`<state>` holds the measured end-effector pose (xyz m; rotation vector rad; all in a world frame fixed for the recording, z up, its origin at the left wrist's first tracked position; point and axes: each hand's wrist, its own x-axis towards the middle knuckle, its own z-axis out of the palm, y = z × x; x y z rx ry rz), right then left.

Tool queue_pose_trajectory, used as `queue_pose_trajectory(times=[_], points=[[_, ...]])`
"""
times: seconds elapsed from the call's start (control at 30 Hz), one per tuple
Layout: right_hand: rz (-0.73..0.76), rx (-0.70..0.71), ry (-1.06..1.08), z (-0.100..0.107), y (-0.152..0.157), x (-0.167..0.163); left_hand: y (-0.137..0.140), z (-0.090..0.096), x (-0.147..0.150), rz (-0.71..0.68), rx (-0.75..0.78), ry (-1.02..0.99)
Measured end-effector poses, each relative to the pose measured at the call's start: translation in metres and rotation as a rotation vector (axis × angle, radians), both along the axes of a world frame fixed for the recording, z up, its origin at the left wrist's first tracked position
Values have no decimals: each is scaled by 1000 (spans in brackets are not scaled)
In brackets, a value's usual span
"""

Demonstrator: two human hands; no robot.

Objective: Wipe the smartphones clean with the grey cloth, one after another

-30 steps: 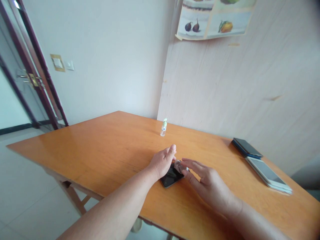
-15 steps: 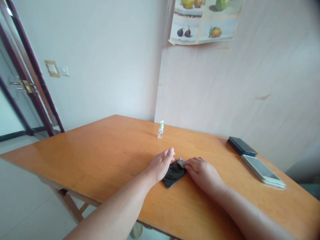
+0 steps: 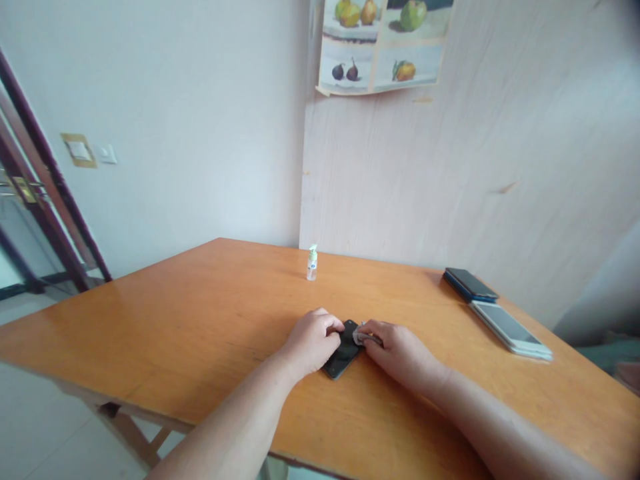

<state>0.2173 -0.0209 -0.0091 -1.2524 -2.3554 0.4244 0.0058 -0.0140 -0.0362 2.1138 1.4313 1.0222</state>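
A black smartphone (image 3: 344, 355) lies flat on the wooden table (image 3: 200, 320), its dark screen facing up. At its left edge is my left hand (image 3: 313, 340), fingers bent and gripping the side of the phone. My right hand (image 3: 400, 343) pinches a small crumpled greyish cloth (image 3: 358, 335) between thumb and fingers. The cloth touches the right part of the screen near its far end. Part of the phone's left side is hidden by my left hand.
A small clear pump bottle (image 3: 312, 265) stands upright farther back. Toward the right edge lie a dark tablet-like device (image 3: 470, 284) and a white tablet (image 3: 511, 330). Behind the table, a sheet of fruit paintings (image 3: 380, 50) hangs on the wall. A door frame (image 3: 45, 153) is at far left.
My left hand has turned from thumb-up to palm-down, its fingers now bent over the phone's left edge. The cloth in my right hand has shifted slightly along the screen. The view has swung right.
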Motion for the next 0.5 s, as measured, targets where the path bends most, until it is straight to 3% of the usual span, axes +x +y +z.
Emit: queue_pose_trajectory(times=[0.2,0.5], points=[[262,-34,-71,12,-30,-12,0,4,-1,-13,-9,28],[-20,63,-20,-10,23,10,-6,5,3,-101,-4,4]])
